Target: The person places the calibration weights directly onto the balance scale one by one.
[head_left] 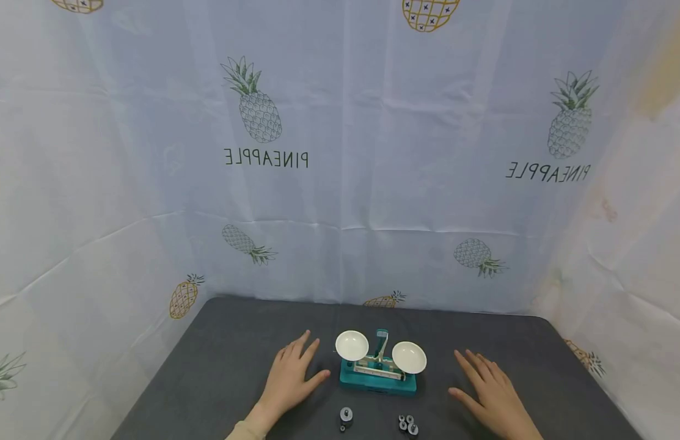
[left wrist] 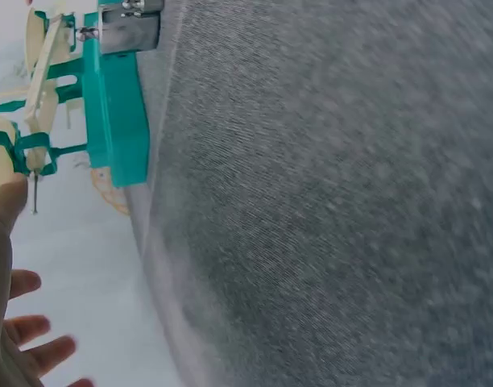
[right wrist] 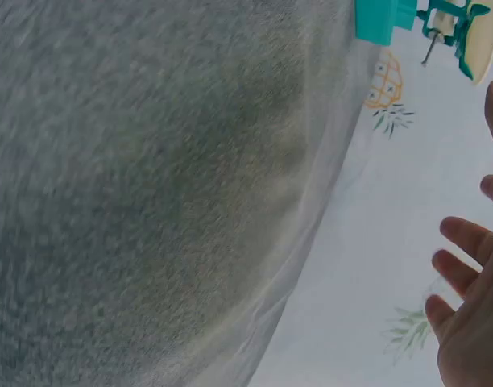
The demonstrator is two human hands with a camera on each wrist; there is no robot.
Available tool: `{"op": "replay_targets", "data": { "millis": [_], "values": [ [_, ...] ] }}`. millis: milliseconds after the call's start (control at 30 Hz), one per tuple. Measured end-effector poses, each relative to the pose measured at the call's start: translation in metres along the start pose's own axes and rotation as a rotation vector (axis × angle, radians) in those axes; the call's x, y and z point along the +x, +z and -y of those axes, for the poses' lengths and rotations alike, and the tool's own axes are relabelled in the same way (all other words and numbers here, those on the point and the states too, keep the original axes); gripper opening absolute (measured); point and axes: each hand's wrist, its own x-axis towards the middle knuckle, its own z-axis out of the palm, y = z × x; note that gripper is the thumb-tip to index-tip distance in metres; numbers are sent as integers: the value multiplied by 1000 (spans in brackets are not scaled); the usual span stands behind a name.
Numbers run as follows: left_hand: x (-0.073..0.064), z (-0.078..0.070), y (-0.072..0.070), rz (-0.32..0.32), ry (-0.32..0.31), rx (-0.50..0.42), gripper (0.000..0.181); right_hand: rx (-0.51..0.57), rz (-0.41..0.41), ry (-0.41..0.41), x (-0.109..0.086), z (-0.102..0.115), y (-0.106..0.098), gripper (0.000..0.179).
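A teal balance scale point(head_left: 377, 380) with two white pans stands on the dark table. Its left pan point(head_left: 352, 346) appears slightly higher than the right pan point(head_left: 409, 357). To the left of the scale is my left hand point(head_left: 291, 380), fingers spread and holding nothing. On the other side, my right hand point(head_left: 490, 394) extends over the table with straight fingers, also holding nothing. In front of the scale stand a large metal weight point(head_left: 346, 415) with a tiny one beside it, and a cluster of several smaller weights point(head_left: 410, 426) farther right.
The dark grey tabletop point(head_left: 230, 354) has rounded far corners. A pale curtain point(head_left: 372, 183) printed with pineapples hangs along its back and both sides.
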Motion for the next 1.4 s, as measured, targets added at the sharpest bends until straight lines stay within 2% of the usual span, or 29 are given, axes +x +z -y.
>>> {"op": "replay_targets", "data": {
  "millis": [100,433,567,667,767,833,933,1100,1267,1400],
  "values": [
    [2,-4,-4,50,-29,-82,68,4,-8,-8,1,5,-2,68],
    [8,-11,-4,206,-119,-373,64,111,90,30,3,21,-9,47],
    [10,-10,3,231,-109,-502,60,140,91,26,3,26,-7,43],
    [10,-7,16,232,-79,-571,57,156,46,-23,2,29,-3,38],
    [10,-7,27,246,-75,-605,57,185,22,-78,3,32,2,35],
    [10,-8,31,267,-81,-630,58,215,38,-104,4,34,3,33],
    [11,-12,34,292,-97,-668,60,271,90,-121,5,37,5,35],
    [11,-18,40,297,-127,-719,58,367,194,-143,7,39,8,35],
    [12,-21,46,284,-129,-743,56,439,219,-201,7,40,14,34],
    [13,-23,49,284,-126,-761,59,502,266,-216,7,40,16,35]
  ]
}}
